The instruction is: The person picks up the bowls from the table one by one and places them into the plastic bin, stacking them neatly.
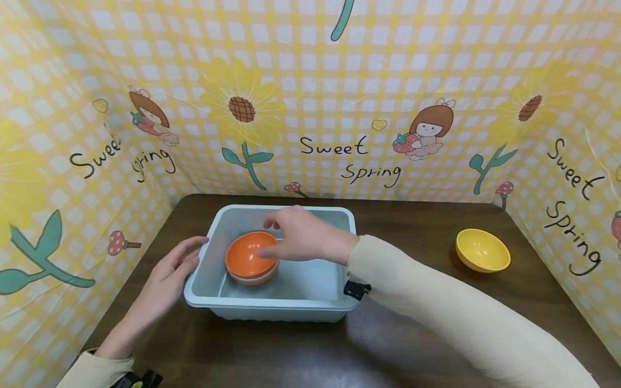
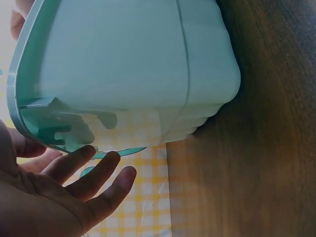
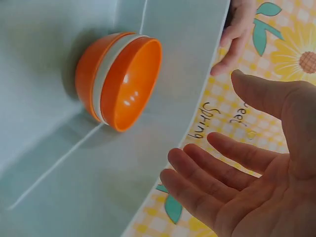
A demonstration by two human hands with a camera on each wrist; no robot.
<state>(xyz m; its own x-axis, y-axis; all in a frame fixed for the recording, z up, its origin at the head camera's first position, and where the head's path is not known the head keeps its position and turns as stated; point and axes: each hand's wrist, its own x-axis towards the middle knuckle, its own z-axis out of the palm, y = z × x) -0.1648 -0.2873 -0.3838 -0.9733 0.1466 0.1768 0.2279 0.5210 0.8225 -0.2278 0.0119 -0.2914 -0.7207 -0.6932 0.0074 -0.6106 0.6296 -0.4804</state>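
Inside a pale blue plastic bin, a stack of nested bowls sits at the left, an orange bowl on top. The right wrist view shows a white bowl between that top bowl and another orange bowl. My right hand hovers above the bin beside the stack, fingers apart and holding nothing. At the bin's left rim, my left hand touches the edge with its fingertips. The left wrist view has its fingers loosely spread by the bin's corner.
A yellow bowl stands alone at the right of the dark wooden table. Yellow checked cloth with flower prints surrounds the table at the back and both sides.
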